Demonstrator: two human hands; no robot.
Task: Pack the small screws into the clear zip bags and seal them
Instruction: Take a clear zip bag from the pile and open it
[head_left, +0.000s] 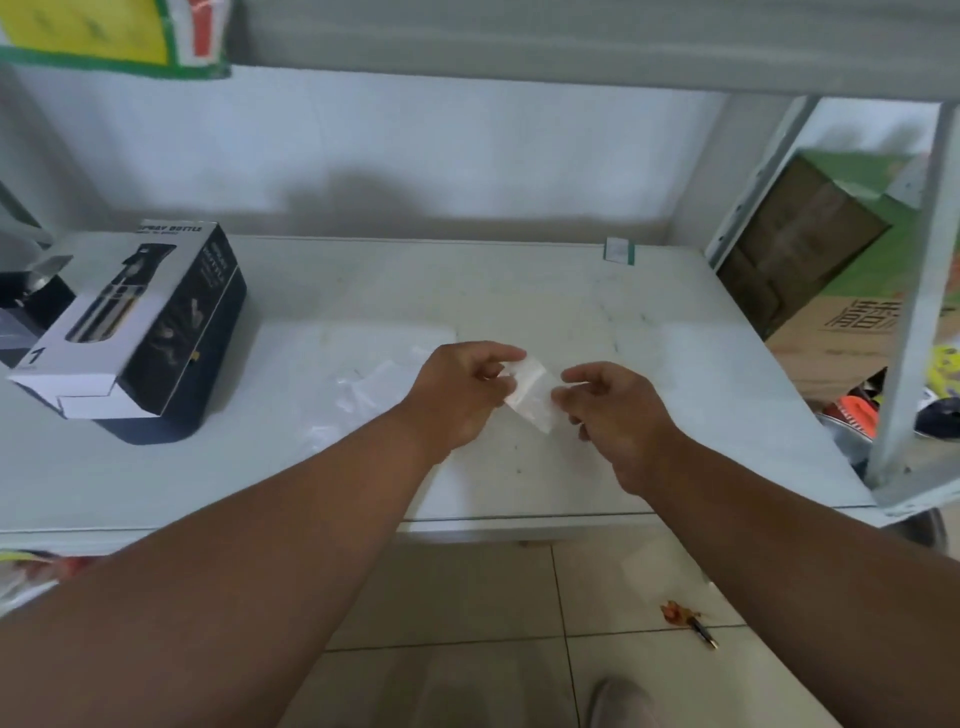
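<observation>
left hand (462, 387) pinches the left edge of a small clear zip bag (530, 397), thumb and fingertips closed on it. right hand (615, 405) pinches the opposite edge, fingers curled round the plastic. the bag hangs between the two hands just above the white shelf surface (519, 291), tilted, lower corner pointing toward the person. contents of the bag too blurred to tell; no screws can be made out. loose clear plastic (363, 389) lies flat on the shelf just left of the left hand, partly under the forearm. further left, a dark spray bottle box (145, 332) lies on the shelf. a small green-edged label (619, 250) sits at the rear of the shelf. cardboard boxes (810, 249) stand beyond the right upright. a pen (705, 633) lies on the tiled floor (467, 597).
</observation>
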